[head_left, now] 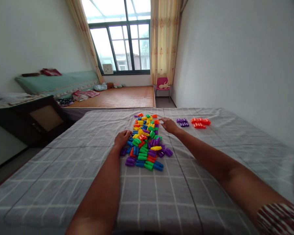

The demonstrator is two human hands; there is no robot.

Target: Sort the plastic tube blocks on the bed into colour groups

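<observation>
A heap of small plastic toy building pieces [144, 150] in purple, blue, green, yellow, orange and red lies on a grey checked bedsheet [147, 199]. At the heap's left edge rests my left hand [122, 138], its fingers loosely bent against blue pieces [129, 143]; nothing shows in its grasp. My right hand [170, 125] is at the far right side of the heap, fingers apart and reaching toward an orange piece [156, 121]. Whether the fingertips touch that piece is too small to tell. A yellow piece [156, 148] lies on top near the front.
Right of the heap sit a purple group [182, 122] and an orange group [200, 122] of pieces. Beyond the sheet's far edge stands a bed with a brown mat [127, 94]. A pink chair [162, 83] is by the curtain, and a dark cabinet [39, 120] stands left.
</observation>
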